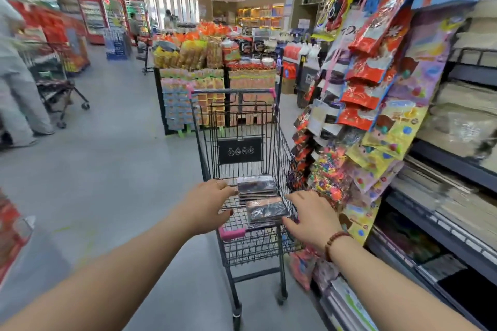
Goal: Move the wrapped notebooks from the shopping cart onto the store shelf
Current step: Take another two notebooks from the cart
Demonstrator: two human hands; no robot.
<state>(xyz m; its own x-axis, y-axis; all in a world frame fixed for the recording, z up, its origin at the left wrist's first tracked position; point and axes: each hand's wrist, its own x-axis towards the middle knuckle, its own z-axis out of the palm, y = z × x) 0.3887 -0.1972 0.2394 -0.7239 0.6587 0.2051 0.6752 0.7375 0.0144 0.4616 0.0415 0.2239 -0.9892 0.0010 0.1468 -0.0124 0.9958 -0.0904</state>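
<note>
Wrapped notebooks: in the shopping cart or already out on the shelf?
In. Two stacks of wrapped notebooks lie inside the shopping cart, between the left hand and right hand; none lifted.

Shopping cart (284, 142) carries two wrapped notebook stacks (256, 186).

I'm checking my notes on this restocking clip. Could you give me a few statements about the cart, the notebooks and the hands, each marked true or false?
1. Two stacks of wrapped notebooks, a far stack and a near stack, lie in the shopping cart. True.
2. The beaded bracelet is on the left wrist. False: it is on the right wrist.
3. The store shelf stands to the cart's right. True.
4. One hand holds a notebook up at the shelf. False: the left hand and the right hand are both at the cart, on either side of the stacks.
</note>
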